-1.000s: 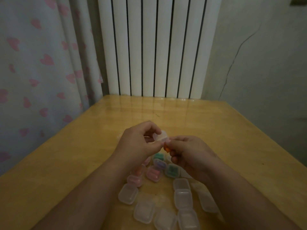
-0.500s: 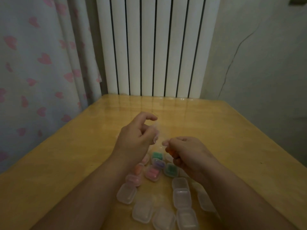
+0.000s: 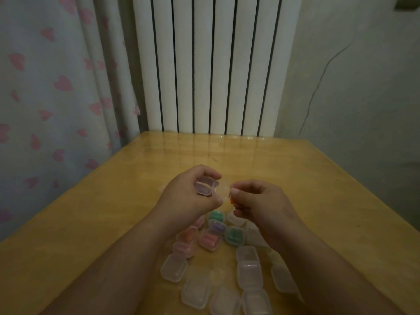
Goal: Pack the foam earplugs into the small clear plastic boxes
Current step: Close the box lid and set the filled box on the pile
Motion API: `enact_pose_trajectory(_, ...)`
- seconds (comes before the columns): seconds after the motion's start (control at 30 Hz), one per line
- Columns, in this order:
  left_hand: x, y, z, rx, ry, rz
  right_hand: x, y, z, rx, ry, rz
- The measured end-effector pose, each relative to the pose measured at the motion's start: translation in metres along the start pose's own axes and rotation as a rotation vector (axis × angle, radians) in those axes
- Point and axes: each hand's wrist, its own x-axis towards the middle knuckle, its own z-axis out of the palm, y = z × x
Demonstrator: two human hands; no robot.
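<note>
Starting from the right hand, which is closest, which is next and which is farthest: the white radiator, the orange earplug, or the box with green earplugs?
1. Orange earplug: held at the fingertips of the right hand.
2. Box with green earplugs: on the table, just below that hand.
3. White radiator: beyond the table's far edge.

Glossy yellow wooden table. Near centre: small clear plastic boxes, empty; just beyond, boxes holding pink, green, purple foam earplugs.
</note>
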Motion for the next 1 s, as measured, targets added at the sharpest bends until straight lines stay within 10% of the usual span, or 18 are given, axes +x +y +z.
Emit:
enact_pose_trajectory(0.33,0.000,0.001,0.003,0.049,0.069,-0.018,-0.009,-0.006,0.002,0.046,0.082,-0.301)
enact_pose_trajectory(0.53,0.001,-0.001,0.006,-0.051,0.051,-0.037,-0.003,0.003,0.007,-0.387,0.164,-0.480)
enact_pose_trajectory(1.0,0.003,-0.003,0.002,-0.224,0.026,-0.103,-0.001,0.008,0.008,-0.493,0.220,-0.503)
